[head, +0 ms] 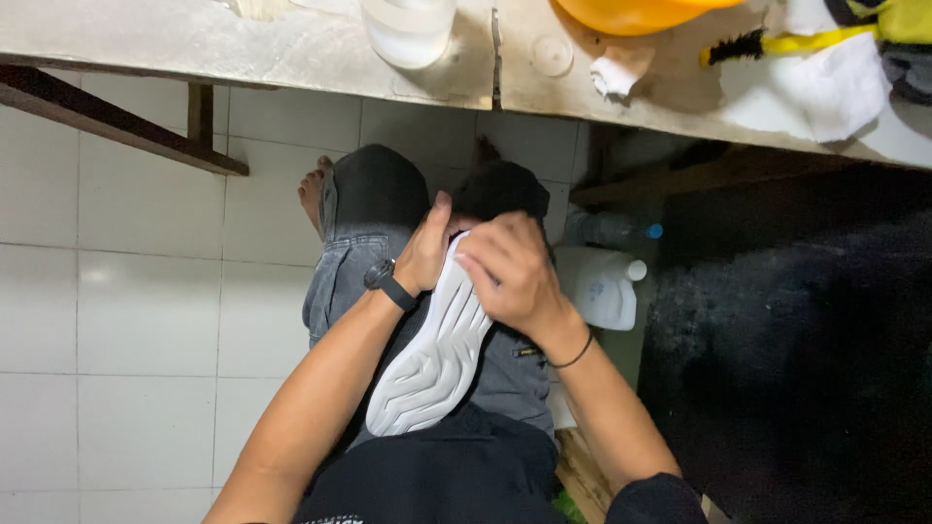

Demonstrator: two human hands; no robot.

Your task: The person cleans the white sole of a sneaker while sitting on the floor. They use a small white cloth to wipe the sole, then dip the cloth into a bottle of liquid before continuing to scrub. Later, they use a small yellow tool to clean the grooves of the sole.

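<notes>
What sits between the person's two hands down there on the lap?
In the head view, the toe end of a shoe with a white ridged sole lies between the left hand and the right hand; both touch it.

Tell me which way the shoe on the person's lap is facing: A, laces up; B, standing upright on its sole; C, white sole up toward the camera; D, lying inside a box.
C: the shoe shows its white grooved sole to the camera, with the left hand and right hand gripping its far end.
</notes>
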